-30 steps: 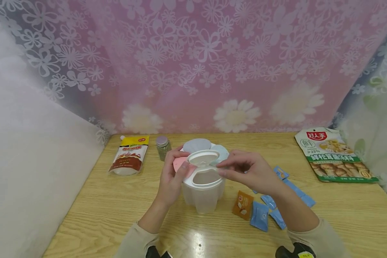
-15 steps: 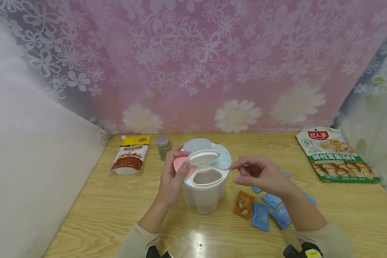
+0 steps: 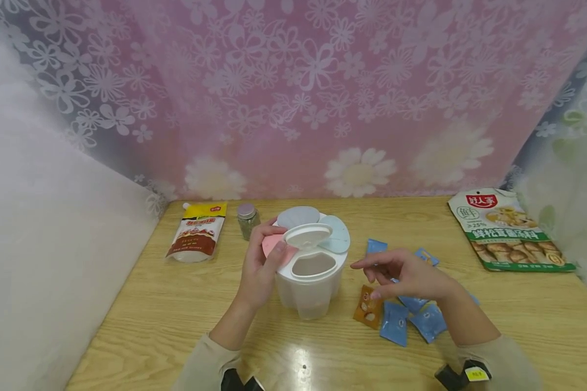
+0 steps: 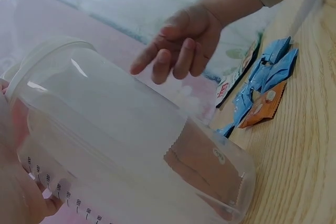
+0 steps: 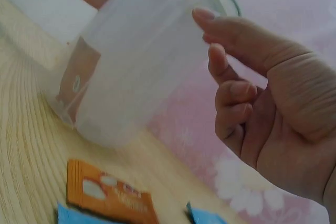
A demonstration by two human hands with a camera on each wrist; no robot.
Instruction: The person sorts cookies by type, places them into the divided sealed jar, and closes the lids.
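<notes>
A clear food container (image 3: 313, 298) with a white lid and pink, grey and blue flaps stands on the table. Its front flap (image 3: 307, 236) is raised above an uncovered opening. My left hand (image 3: 256, 271) grips the lid's left side, thumb on the pink flap (image 3: 279, 248). Through the wall in the left wrist view, a brown sachet (image 4: 205, 166) lies at the bottom. To the right, my right hand (image 3: 413, 277) hovers with loosely bent fingers and nothing in them. Under and around it are an orange sachet (image 3: 369, 308) and several blue sachets (image 3: 394, 325).
A brown-and-white spouted pouch (image 3: 197, 233) and a small lidded jar of green flakes (image 3: 248, 220) stand at the back left. At the back right lies a large green-and-white mushroom pouch (image 3: 511, 231). A floral curtain (image 3: 293, 108) closes off the table's back.
My right hand has left the container's lid and moved right and down, over the sachets. My left hand has kept its hold, and the front flap has stayed raised.
</notes>
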